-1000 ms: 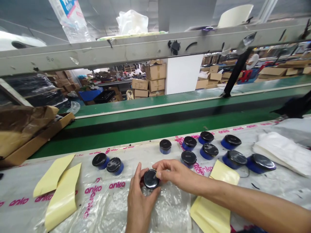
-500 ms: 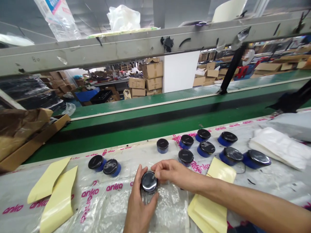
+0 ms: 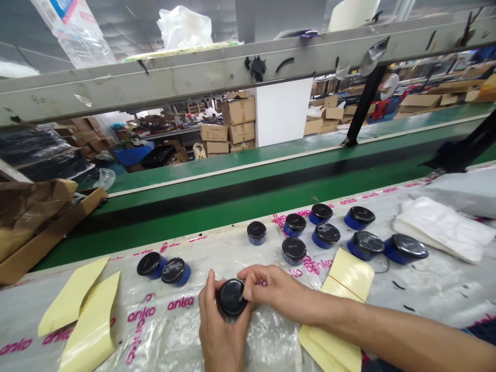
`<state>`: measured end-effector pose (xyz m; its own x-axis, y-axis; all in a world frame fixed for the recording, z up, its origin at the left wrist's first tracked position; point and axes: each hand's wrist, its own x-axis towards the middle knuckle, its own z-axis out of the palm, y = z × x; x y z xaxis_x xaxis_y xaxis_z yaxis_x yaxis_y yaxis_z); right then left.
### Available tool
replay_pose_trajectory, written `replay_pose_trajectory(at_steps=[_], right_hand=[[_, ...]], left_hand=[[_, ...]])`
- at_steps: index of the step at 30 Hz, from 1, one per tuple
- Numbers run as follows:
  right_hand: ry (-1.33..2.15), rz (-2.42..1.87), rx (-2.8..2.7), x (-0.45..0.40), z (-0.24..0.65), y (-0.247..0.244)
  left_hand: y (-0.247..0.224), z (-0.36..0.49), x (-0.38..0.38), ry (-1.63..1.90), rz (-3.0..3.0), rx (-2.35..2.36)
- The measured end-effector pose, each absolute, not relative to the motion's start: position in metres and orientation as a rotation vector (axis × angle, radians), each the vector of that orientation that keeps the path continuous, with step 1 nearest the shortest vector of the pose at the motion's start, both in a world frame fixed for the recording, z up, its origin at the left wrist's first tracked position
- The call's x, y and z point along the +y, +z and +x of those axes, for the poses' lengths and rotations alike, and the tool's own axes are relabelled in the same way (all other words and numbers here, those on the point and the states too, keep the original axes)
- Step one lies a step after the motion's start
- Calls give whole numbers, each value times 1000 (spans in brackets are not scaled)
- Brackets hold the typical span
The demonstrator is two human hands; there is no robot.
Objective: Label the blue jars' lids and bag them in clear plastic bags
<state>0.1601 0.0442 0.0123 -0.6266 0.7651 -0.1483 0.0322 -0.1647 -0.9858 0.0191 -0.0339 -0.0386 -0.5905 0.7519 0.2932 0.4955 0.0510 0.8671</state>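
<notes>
Centrally, low in the head view, the person's left hand (image 3: 221, 330) rises from the bottom edge, its fingers (image 3: 210, 294) curled closely around a black-lidded blue pot (image 3: 232, 297). The right arm (image 3: 387, 330) reaches across from the lower right, and the right hand (image 3: 271, 292) comes in nearly level, its fingertips (image 3: 244, 289) pinched narrowly on the glossy lid's edge. Both hands hold that pot above a clear plastic table cover (image 3: 271, 341) printed with pink "anko" lettering.

Ten more pots (image 3: 326, 235) stand on the cover: two just left of the hands, eight to the right in a loose cluster, all apart from the held one. Two pale yellow paper sheets (image 3: 91, 323) lie at the left. Yellow paper (image 3: 351, 274) also shows on both sides of the right forearm; whether it is one sheet or two, I cannot tell. A stack of white plastic bags (image 3: 442, 230) lies far right. A cardboard tray with brown paper (image 3: 50, 222) sits at the left, beside a green conveyor belt (image 3: 271, 181). Beyond a grey rail (image 3: 194, 72), stacked cartons (image 3: 240, 124) fill the background.
</notes>
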Motion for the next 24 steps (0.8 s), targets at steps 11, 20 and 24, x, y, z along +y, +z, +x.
replay_pose_trajectory(at_steps=[11,20,24], right_hand=[[1717,-898,-1550,35,133,-7],[1654,-906,-1593,35,132,-10],[1642,-901,-1625,36,134,-10]], left_hand=[[-30,24,-40,1280,1418,2451],[-35,21,-40,1318,1473,2433],[-36,21,-40,1330,1519,2410]])
